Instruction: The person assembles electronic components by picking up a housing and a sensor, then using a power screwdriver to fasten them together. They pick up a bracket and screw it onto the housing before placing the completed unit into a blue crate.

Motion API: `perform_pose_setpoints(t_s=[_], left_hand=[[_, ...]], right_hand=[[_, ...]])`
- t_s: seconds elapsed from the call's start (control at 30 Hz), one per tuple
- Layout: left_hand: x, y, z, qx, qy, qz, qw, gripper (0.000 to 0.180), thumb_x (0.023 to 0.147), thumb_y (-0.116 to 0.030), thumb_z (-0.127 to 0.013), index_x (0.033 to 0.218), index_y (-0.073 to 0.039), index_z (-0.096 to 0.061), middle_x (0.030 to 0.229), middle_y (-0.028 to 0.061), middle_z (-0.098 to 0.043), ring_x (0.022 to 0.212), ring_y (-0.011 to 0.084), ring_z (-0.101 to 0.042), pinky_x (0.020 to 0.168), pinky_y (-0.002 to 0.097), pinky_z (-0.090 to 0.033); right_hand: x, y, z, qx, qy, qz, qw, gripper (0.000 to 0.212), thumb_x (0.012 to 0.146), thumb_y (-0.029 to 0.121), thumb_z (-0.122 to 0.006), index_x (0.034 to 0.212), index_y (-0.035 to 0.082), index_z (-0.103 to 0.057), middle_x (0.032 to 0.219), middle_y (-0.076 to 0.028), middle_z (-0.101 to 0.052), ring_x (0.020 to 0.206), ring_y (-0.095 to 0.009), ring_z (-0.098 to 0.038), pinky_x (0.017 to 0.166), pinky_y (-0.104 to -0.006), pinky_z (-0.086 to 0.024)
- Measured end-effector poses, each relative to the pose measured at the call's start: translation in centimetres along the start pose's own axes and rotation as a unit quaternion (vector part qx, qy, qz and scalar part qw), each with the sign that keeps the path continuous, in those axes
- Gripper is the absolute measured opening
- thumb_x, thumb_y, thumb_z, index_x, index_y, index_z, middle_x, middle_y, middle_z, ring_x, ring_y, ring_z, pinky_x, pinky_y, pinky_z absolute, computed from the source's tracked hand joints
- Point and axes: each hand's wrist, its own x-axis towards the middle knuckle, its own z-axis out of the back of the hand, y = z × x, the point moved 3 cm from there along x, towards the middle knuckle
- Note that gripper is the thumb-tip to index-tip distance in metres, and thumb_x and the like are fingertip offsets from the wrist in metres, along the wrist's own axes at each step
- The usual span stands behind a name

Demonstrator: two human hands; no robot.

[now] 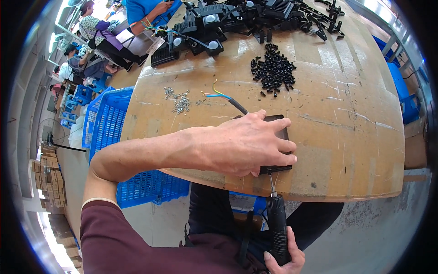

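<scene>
My left hand (258,144) lies across a black rectangular floodlight housing (282,168) near the table's front edge, its fingers curled over the right side and holding it. Much of the housing is hidden beneath the hand. From its far side a black cable (238,106) runs out to the upper left, ending in bare-tipped coloured wires (218,94). Below the table edge, my right hand (291,255) grips a black electric screwdriver (276,221) by its lower part. The screwdriver's metal bit (272,184) points up at the housing's near edge; I cannot tell whether it sits in a screw.
A heap of black floodlights (205,27) fills the far side. Small black parts (273,68) are piled before it, and metal nuts (181,104) lie scattered left. Blue plastic baskets (109,118) stand beside the table's left edge. A person in blue (146,13) works across the table.
</scene>
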Motion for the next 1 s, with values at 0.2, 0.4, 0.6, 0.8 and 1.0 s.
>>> perform_pose_setpoints(t_s=[0.2,0.4,0.6,0.8,1.0], left_hand=[[-0.2,0.0,-0.4,0.008,-0.014,0.006,1.0,0.077,0.072,-0.026,-0.092,0.143,-0.018,-0.06,0.146,-0.0013,-0.057,0.144,0.0369,-0.045,0.106,0.0537,-0.053],[0.0,-0.2,-0.5,0.02,-0.019,0.002,1.0,0.076,0.072,-0.025,-0.092,0.142,-0.018,-0.062,0.147,-0.0024,-0.057,0.144,0.037,-0.046,0.105,0.0546,-0.053],[0.0,-0.4,0.3,0.032,-0.015,0.0,0.999,0.076,0.071,-0.022,-0.091,0.142,-0.018,-0.063,0.146,-0.0019,-0.059,0.142,0.0367,-0.047,0.103,0.0537,-0.054],[-1.9,-0.9,0.6,-0.025,-0.047,0.006,0.999,0.066,0.071,-0.02,-0.089,0.133,-0.019,-0.067,0.133,-0.001,-0.066,0.134,0.0341,-0.051,0.098,0.0553,-0.054],[-8.5,-4.3,0.4,0.083,-0.168,0.155,0.97,0.058,0.071,-0.021,-0.089,0.125,-0.019,-0.067,0.126,0.0006,-0.066,0.133,0.0294,-0.052,0.098,0.0516,-0.053]], right_hand=[[0.4,0.5,0.0,0.026,0.013,-0.042,0.999,0.079,0.091,0.01,-0.079,0.162,0.006,-0.045,0.14,-0.02,-0.068,0.123,-0.025,-0.067,0.106,-0.0352,-0.051],[0.7,0.1,-0.5,0.054,0.017,-0.08,0.995,0.078,0.092,0.011,-0.078,0.162,0.005,-0.044,0.139,-0.02,-0.068,0.126,-0.025,-0.065,0.108,-0.0357,-0.049],[1.7,-1.9,-0.7,0.358,0.05,-0.177,0.915,0.097,0.077,0.006,-0.079,0.163,-0.004,-0.034,0.08,-0.019,-0.067,0.046,-0.018,-0.058,0.041,-0.0286,-0.045],[0.9,-6.8,-1.7,0.545,0.166,-0.148,0.808,0.067,0.092,0.023,-0.069,0.151,0.013,-0.038,0.084,-0.015,-0.058,0.039,-0.019,-0.048,0.032,-0.0298,-0.037],[-2.3,0.8,-0.6,0.179,0.025,-0.065,0.981,0.075,0.095,0.011,-0.077,0.162,0.006,-0.045,0.098,-0.005,-0.068,0.06,-0.009,-0.051,0.052,-0.0259,-0.038]])
